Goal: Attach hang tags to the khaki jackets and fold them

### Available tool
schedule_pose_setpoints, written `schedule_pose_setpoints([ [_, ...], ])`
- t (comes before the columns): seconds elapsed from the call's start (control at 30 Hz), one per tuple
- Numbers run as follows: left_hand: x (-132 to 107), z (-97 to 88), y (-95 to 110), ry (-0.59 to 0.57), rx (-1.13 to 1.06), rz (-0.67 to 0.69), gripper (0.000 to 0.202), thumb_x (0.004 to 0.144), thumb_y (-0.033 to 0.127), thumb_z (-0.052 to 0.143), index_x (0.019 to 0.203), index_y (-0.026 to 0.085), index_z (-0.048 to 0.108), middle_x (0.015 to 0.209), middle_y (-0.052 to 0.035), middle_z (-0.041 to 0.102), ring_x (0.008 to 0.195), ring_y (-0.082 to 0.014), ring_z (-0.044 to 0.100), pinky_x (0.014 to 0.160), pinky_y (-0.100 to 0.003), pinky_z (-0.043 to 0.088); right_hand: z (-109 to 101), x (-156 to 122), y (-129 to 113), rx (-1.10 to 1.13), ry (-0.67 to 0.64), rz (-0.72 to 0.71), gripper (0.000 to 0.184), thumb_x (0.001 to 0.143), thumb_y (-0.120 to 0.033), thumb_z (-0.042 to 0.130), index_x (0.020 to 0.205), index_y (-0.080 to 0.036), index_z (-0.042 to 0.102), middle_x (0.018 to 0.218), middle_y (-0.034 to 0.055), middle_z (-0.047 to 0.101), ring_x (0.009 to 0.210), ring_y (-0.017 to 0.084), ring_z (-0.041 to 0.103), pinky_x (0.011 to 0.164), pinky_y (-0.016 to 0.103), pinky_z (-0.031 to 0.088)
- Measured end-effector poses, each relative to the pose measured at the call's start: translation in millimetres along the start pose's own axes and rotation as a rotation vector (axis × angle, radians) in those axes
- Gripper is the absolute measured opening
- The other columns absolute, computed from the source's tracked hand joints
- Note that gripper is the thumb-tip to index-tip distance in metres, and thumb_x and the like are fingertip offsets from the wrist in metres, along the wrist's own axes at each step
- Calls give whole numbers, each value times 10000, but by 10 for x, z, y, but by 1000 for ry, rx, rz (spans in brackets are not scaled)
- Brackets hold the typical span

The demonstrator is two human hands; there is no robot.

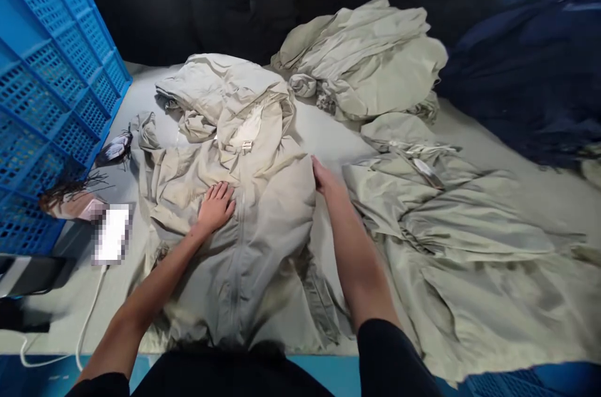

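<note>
A beige zip-front jacket (277, 196) with a hood lies spread face up on the table before me, its zip running down the middle. My left hand (216, 206) rests flat on the jacket's front, left of the zip, with fingers stretched out. At the right side edge of the jacket, my right hand (323, 176) is closed on the fabric; its fingertips are partly hidden. Just right of that hand lies a second garment of greenish-beige cloth (451, 215), loosely crumpled, with a tag (427, 173) on it.
A heap of similar garments (370, 59) sits at the back. Blue plastic crates (51, 71) stand along the left. Near them are bundles of tags with dark strings (115, 149) and a phone (111, 234) on a white cable (91, 315). Dark sheeting (211, 2) covers the far side.
</note>
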State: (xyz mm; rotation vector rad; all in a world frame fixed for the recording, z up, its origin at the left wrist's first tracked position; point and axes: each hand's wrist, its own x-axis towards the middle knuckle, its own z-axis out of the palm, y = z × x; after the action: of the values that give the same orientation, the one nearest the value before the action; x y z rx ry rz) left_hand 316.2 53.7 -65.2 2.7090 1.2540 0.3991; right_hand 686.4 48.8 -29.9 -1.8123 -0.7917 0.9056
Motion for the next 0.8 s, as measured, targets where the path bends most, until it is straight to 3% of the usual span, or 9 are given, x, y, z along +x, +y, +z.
schedule_pose_setpoints([
  [0.13, -54, -5, -29, 39, 6, 12, 507, 993, 406, 348, 1417, 180, 512, 1534, -99, 433, 1458, -244, 320, 1217, -438, 212, 92, -91, -378, -23, 351, -205, 403, 942, -467, 508, 1018, -95, 642, 940, 132, 699, 891, 215, 639, 832, 379, 535],
  [0.23, -80, -29, -27, 65, 6, 5, 482, 987, 393, 372, 1386, 178, 537, 1515, -103, 456, 1434, -251, 352, 1203, -447, 238, 0, -558, -566, -36, 676, -404, 436, 986, -424, 403, 1244, -99, 536, 1270, 184, 586, 1157, 218, 547, 1028, 387, 430],
  [0.3, -110, -44, -25, 65, 11, 6, 469, 983, 389, 382, 1367, 179, 550, 1499, -105, 472, 1405, -258, 388, 1187, -448, 265, 23, -1008, -553, -84, 748, -596, 450, 987, -454, 382, 1297, -152, 505, 1340, 162, 542, 1245, 216, 493, 1089, 374, 372],
  [0.37, -152, -66, -24, 61, 18, 1, 462, 978, 385, 391, 1351, 171, 562, 1484, -114, 483, 1378, -268, 416, 1170, -451, 289, 123, -1454, -436, -223, 571, -764, 432, 961, -498, 432, 1200, -172, 584, 1216, 138, 619, 1166, 238, 559, 1052, 391, 408],
  [0.47, -228, -110, -21, 41, 29, -1, 461, 972, 371, 403, 1349, 158, 562, 1469, -130, 491, 1352, -280, 438, 1152, -452, 308, 198, -1836, -171, -383, -99, -644, 456, 910, -583, 512, 1048, -176, 667, 919, 80, 702, 866, 220, 665, 856, 361, 515],
  [0.53, -278, -135, -16, 24, 34, 4, 465, 975, 366, 397, 1358, 154, 555, 1460, -136, 498, 1337, -277, 451, 1147, -445, 313, 87, -1794, -8, -309, -230, -480, 528, 924, -629, 452, 1056, -165, 667, 794, 59, 701, 711, 181, 661, 725, 303, 527],
  [0.63, -337, -153, -6, 33, 42, 4, 473, 986, 370, 369, 1372, 161, 545, 1468, -135, 490, 1343, -275, 442, 1153, -450, 301, -183, -1373, 140, -162, 117, -415, 540, 939, -607, 424, 1077, -132, 639, 775, 51, 689, 660, 138, 630, 676, 251, 505],
  [0.7, -360, -144, -5, 50, 48, 9, 475, 992, 374, 350, 1377, 171, 542, 1476, -126, 481, 1361, -276, 424, 1161, -456, 291, -238, -993, 148, -163, 231, -373, 507, 902, -572, 527, 1096, -113, 622, 841, 61, 692, 702, 132, 625, 710, 256, 505],
  [0.8, -370, -96, -15, 62, 52, 22, 469, 996, 381, 339, 1376, 194, 541, 1476, -104, 483, 1380, -261, 409, 1171, -448, 287, 1, -499, 64, -231, 73, -256, 531, 829, -553, 654, 1130, -119, 604, 927, 80, 695, 757, 149, 624, 757, 290, 513],
])
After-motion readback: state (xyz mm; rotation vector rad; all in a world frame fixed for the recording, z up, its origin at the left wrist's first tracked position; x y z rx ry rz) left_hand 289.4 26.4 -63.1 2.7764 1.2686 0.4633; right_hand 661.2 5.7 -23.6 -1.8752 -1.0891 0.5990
